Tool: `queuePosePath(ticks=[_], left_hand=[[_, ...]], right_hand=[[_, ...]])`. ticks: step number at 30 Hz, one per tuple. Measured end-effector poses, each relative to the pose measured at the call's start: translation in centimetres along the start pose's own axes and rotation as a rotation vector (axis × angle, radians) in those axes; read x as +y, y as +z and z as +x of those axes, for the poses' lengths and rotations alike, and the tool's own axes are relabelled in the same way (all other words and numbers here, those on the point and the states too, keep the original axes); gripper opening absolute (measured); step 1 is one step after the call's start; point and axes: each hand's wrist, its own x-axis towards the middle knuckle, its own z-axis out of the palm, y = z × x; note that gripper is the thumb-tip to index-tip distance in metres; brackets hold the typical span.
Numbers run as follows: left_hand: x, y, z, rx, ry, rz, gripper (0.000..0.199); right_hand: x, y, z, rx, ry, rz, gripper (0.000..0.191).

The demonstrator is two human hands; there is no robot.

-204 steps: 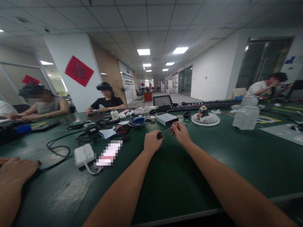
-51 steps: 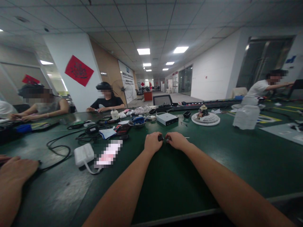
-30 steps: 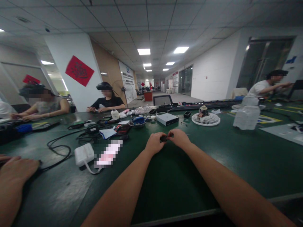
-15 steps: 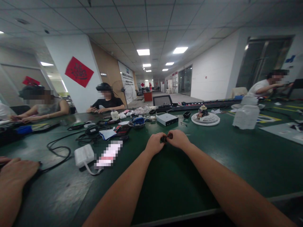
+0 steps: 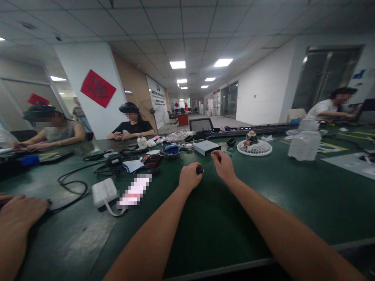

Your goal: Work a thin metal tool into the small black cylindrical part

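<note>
My left hand is closed around a small black part, whose rounded end shows beyond the fingers. To its right, my right hand is raised over the table with thumb and fingers pinched together. A thin dark piece seems to stick down from that pinch, too small to name. The two hands are apart, with a short gap between them. Just beyond them lies a flat silver box with a black front, and the right fingertips overlap its near corner in view.
A white fan grille with a motor and a white plastic housing stand at right. At left lie a white adapter, black cables and a lit phone. Another person's hand rests at the left edge; coworkers sit around the green table.
My hands were together at the small black part. The right hand has moved away, up and slightly right, while the left stays nearly in place with the part.
</note>
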Motion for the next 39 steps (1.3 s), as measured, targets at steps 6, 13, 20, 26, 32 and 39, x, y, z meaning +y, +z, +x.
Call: queuePosePath(ticks=[6, 13, 20, 26, 32, 39], left_hand=[[-0.2, -0.2, 0.0, 0.001, -0.015, -0.025, 0.025], [-0.1, -0.5, 0.0, -0.024, -0.036, -0.036, 0.028], [0.0, -0.6, 0.0, -0.026, -0.024, -0.062, 0.028], [-0.2, -0.3, 0.0, -0.021, -0.017, -0.069, 0.028], [-0.4, -0.1, 0.0, -0.005, -0.011, -0.074, 0.027], [-0.3, -0.2, 0.0, -0.009, -0.004, -0.073, 0.027]], right_hand=[[0.9, 0.6, 0.1, -0.048, 0.131, 0.212, 0.031], [2.1, 1.1, 0.1, -0.110, 0.217, 0.226, 0.033], [2.2, 0.9, 0.2, -0.087, 0.247, 0.249, 0.035], [1.7, 0.7, 0.2, -0.101, 0.221, 0.255, 0.032], [2.1, 0.9, 0.3, -0.109, 0.240, 0.311, 0.032], [2.4, 1.1, 0.3, -0.130, 0.275, 0.349, 0.034]])
